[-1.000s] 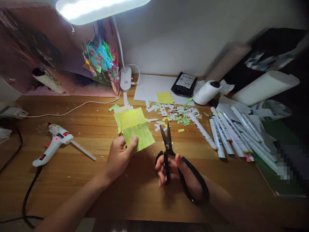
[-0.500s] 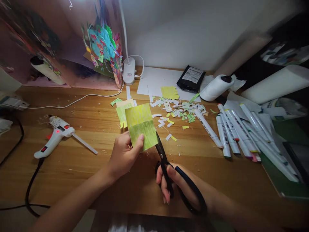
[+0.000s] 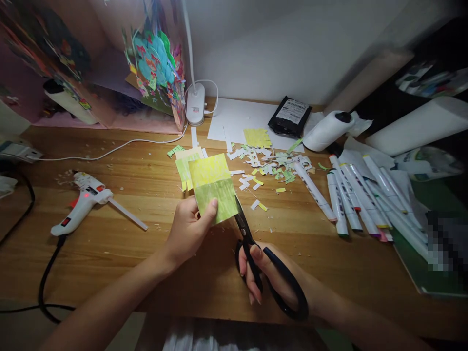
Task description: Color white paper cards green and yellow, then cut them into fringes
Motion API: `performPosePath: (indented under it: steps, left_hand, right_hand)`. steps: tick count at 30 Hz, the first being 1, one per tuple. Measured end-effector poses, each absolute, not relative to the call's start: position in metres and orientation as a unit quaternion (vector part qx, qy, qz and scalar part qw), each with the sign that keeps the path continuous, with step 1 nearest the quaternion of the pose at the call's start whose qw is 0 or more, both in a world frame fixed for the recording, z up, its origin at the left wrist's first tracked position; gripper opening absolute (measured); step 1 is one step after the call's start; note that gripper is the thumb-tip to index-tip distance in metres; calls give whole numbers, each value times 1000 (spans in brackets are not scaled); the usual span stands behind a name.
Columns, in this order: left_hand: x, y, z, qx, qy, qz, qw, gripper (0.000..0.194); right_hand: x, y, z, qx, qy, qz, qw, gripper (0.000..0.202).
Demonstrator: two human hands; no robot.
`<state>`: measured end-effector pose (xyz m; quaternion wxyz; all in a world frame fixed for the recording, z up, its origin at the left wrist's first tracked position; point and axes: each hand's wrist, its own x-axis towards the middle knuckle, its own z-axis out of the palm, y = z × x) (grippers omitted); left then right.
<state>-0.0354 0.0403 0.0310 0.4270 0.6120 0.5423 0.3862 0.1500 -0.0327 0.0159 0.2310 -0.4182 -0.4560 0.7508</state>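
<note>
Left hand (image 3: pixel 190 226) is pinched on the lower left corner of a green paper (image 3: pixel 215 192), thumb on the front face, the other fingers tucked behind, so the sheet stands tilted above the desk (image 3: pixel 146 258). Right hand (image 3: pixel 272 275) is closed through the loops of black scissors (image 3: pixel 256 253), fingers in the near loop and thumb in the other. The blades point up and away toward the paper's lower right edge and meet it there; whether they have bitten into the sheet I cannot tell, since the paper hides the tips.

The paper sits just beyond the left thumb and just left of the scissor blades, between the two hands. Behind it lie more yellow-green sheets (image 3: pixel 186 168) flat on the wood, and further back a scatter of scraps (image 3: pixel 270 168).

To the right, a row of markers (image 3: pixel 354 200) lies close by, well apart from the right wrist. To the left a glue gun (image 3: pixel 82 202) rests with its cord (image 3: pixel 46 278) running off the near edge. The wood between the glue gun and the left hand is bare, and so is the strip in front of both hands up to the desk's near edge. A lamp base (image 3: pixel 195 109) and white sheet (image 3: pixel 237 122) sit at the back by the wall.
</note>
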Motion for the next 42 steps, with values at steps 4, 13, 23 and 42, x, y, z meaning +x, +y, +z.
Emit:
performPosePath:
  steps: [4, 13, 23, 42]
  left_hand:
    - [-35, 40, 29, 601, 550, 386, 434, 34]
    - [-33, 41, 32, 566, 554, 387, 472, 34]
    - [-32, 38, 31, 612, 509, 382, 470, 30]
    - [-30, 36, 28, 578, 492, 384, 526, 31]
  right_hand:
    - [148, -35, 12, -413, -433, 763, 245, 53]
    - [145, -31, 18, -405, -455, 756, 237, 65]
    - [143, -34, 7, -412, -440, 752, 266, 59]
    - [140, -34, -1, -416, -436, 739, 301, 56]
